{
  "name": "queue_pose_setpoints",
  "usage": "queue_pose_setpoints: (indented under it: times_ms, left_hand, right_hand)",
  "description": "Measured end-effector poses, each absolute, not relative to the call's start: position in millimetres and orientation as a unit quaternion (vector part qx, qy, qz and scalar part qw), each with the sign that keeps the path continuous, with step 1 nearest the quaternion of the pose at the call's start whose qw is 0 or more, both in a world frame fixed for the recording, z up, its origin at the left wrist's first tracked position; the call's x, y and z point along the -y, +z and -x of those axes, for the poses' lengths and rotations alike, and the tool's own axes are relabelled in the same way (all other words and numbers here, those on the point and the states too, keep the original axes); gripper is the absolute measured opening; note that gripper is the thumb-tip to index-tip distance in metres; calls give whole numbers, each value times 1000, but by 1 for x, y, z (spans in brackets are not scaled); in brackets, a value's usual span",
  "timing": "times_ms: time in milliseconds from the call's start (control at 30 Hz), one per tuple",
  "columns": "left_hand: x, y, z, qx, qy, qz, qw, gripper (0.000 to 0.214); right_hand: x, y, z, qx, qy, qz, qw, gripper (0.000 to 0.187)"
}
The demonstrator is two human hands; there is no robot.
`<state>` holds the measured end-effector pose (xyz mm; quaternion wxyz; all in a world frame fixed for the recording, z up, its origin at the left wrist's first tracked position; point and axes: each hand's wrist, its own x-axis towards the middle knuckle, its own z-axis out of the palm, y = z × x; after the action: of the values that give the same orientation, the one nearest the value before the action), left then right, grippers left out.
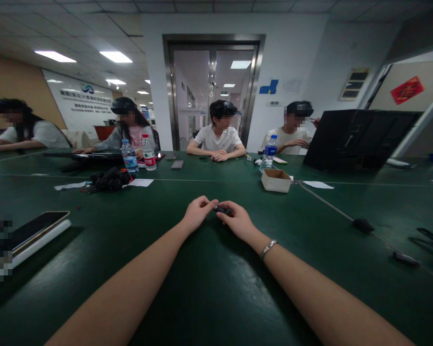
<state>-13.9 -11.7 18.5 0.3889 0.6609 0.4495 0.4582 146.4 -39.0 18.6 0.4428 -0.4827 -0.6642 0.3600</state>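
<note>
A small, dark, elongated object [221, 209] is held just above the green table, between the fingertips of both hands. My right hand [240, 222] grips it between thumb and curled fingers. My left hand [197, 214] has thumb and forefinger pinched at the object's left end, where a lighter tip shows. The fingers cover much of it, and its exact kind cannot be made out. A metal bracelet [269, 248] circles my right wrist.
On the green table [209, 298] stand an open cardboard box [276, 180], bottles [149, 153], a black cable bundle [110, 179] and a large black monitor [357, 139]. A phone [39, 228] lies at left. A cable [332, 205] runs along the right. Several people sit opposite.
</note>
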Motion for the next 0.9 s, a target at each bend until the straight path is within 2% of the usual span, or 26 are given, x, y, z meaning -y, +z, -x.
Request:
queue_pose_setpoints:
  times_ms: [133,267,500,667,733,800,900]
  left_hand:
    - [19,27,14,-423,480,-628,442,34]
    - [25,34,14,-366,474,-641,479,39]
    - [16,22,13,-392,482,-651,436,32]
    - [12,20,13,-477,471,-635,383,44]
    - [15,25,10,-484,488,-598,413,46]
    - [21,30,3,-453,509,-546,488,46]
    - [33,34,-13,-392,524,-490,576,42]
  right_hand:
    - [36,18,-148,650,374,477,458,29]
    - [35,18,-150,634,387,475,472,28]
    - [37,18,-149,649,378,474,459,29]
    - [36,15,-147,655,409,440,457,36]
    - [35,16,-148,637,432,427,474,47]
    - [35,17,-149,612,450,420,497,57]
    - [38,20,-149,585,468,415,517,60]
